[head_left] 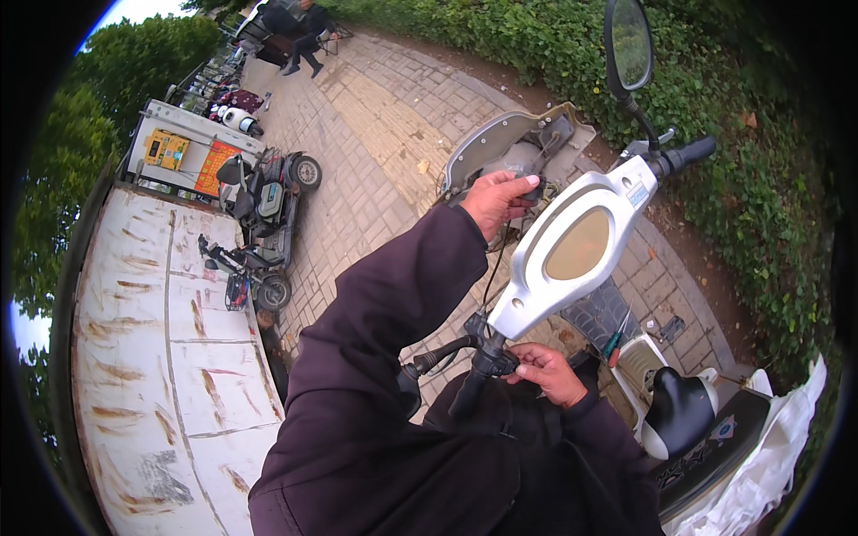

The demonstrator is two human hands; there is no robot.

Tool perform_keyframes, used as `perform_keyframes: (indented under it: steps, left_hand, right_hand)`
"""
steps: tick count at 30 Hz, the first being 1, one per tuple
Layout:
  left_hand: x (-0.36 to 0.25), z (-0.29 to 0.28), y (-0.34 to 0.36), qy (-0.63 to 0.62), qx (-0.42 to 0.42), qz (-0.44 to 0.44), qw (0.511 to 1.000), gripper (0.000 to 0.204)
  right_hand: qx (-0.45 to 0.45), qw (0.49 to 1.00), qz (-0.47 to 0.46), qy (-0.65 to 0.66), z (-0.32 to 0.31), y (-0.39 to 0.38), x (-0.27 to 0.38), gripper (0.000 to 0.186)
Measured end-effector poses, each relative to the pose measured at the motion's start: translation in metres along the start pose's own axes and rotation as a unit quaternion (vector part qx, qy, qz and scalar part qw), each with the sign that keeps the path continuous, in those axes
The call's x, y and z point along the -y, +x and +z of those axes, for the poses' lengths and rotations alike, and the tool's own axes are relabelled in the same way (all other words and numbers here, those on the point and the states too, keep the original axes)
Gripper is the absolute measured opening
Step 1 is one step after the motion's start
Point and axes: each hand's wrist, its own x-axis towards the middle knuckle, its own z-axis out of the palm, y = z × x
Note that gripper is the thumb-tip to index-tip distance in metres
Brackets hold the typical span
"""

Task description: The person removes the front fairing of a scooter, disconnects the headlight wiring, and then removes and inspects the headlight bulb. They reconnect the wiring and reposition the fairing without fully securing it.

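Observation:
An electric scooter stands in front of me, its silver-white handlebar cover (pixel 581 241) having a tan oval panel in the middle. My left hand (pixel 499 204) reaches beyond the cover, thumb and fingers pinched on a small dark part (pixel 534 189) near some loose wires. What that part is I cannot make out. At the near handlebar end, my right hand (pixel 550 373) has its fingers closed on the black switch housing (pixel 493 362) beside the rubber grip (pixel 466 393). A brake lever (pixel 433 355) sticks out there. The opposite grip (pixel 688 156) is untouched.
A screwdriver (pixel 614 348) lies by the footboard, near the black seat (pixel 681 413) and a white plastic sheet (pixel 760 482). The front panel (pixel 500 147) stands beyond. A mirror (pixel 630 49) rises near the hedge (pixel 518 36). Parked scooters (pixel 259 192) and a rusty white panel (pixel 170 357) are leftward.

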Motion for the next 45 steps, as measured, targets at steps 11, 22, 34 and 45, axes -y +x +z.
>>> perform_keyframes:
  steps: [11,22,34,45]
  left_hand:
    - [-0.003,0.006,0.0,0.0,-0.007,-0.006,1.0,0.026]
    - [-0.003,-0.009,0.018,0.002,0.019,-0.032,0.999,0.036]
    - [-0.007,-0.015,0.029,0.02,0.011,-0.08,0.997,0.042]
    - [-0.011,-0.015,0.031,0.037,0.01,-0.087,0.995,0.048]
  right_hand:
    - [0.003,1.0,0.004,0.003,0.0,0.0,0.003,0.045]
    - [0.021,1.0,0.011,0.016,-0.006,0.007,-0.001,0.042]
    - [0.031,0.998,0.036,0.031,-0.01,0.011,0.004,0.043]
    - [0.05,0.998,0.033,0.015,-0.015,0.013,0.004,0.037]
